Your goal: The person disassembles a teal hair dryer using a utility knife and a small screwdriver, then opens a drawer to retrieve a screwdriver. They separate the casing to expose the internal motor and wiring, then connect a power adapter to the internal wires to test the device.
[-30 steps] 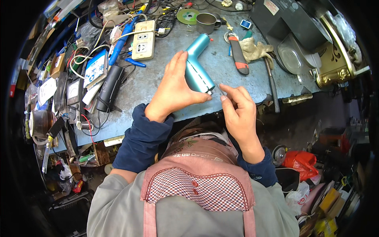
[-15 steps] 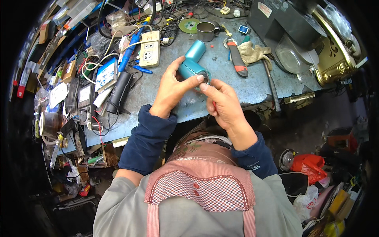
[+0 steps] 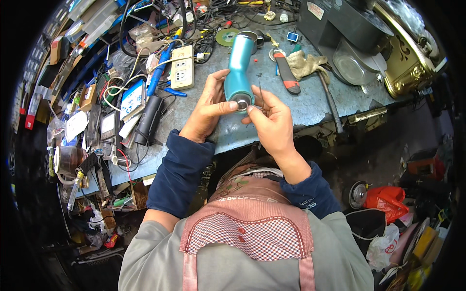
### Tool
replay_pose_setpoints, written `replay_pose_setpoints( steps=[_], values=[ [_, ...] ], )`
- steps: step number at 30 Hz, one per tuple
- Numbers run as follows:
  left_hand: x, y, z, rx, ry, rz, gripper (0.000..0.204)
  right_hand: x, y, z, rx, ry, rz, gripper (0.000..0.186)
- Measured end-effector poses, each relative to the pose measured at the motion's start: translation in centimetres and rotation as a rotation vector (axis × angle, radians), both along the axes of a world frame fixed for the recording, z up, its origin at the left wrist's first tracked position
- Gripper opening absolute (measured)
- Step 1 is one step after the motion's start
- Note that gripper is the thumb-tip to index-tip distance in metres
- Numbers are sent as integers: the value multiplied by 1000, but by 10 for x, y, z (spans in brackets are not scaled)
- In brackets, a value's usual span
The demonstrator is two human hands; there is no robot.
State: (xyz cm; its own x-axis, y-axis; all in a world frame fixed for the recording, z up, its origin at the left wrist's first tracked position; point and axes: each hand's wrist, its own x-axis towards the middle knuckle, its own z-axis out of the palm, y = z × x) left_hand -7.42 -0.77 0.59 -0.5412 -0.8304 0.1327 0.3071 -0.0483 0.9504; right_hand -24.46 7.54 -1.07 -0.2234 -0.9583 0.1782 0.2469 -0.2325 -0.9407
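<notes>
A shiny teal hair dryer (image 3: pixel 239 63) is held over the near edge of the workbench, its long barrel pointing away from me. My left hand (image 3: pixel 209 106) is closed round its near left side, with the thumb on the rim of the round end. That end faces me and shows a dark ring with a pale metal centre. In my right hand (image 3: pixel 273 121) is a thin pointed metal tool (image 3: pixel 260 92), its tip sticking up past the fingers. The right thumb and fingertips meet the right side of the round end. The tool's exact kind is hidden by the hand.
Beyond the dryer stand a metal mug (image 3: pixel 259 40) and a green disc (image 3: pixel 226 37). To the right lie a red-and-black handled tool (image 3: pixel 287 75), a work glove (image 3: pixel 306 65) and a hammer-like tool (image 3: pixel 331 104). A power strip (image 3: pixel 182 68) and cluttered cables are at left.
The dryer has been turned and lifted, so its barrel points away and its round end faces me. The thin tool's tip now shows above my right fingers.
</notes>
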Motion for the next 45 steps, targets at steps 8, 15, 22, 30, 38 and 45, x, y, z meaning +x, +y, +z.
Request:
replay_pose_setpoints(
  steps=[8,15,22,30,38,45],
  values=[
    [-5,-6,-10,-2,142,54,115,-14,7,-16,-112,459,-78,60],
    [0,-22,-23,146,186,126,71,-9,2,-26,-275,654,-190,66],
    [5,-25,-21,328,269,165,40,-9,0,-22,-124,633,-69,75],
    [15,-33,-28,309,239,133,47,-17,-3,-16,-82,648,73,80],
    [19,-27,-27,238,301,19,50,-19,-4,-10,-11,568,140,85],
    [17,-24,-19,111,319,47,69,-25,-1,-22,-6,420,72,48]
  ],
)
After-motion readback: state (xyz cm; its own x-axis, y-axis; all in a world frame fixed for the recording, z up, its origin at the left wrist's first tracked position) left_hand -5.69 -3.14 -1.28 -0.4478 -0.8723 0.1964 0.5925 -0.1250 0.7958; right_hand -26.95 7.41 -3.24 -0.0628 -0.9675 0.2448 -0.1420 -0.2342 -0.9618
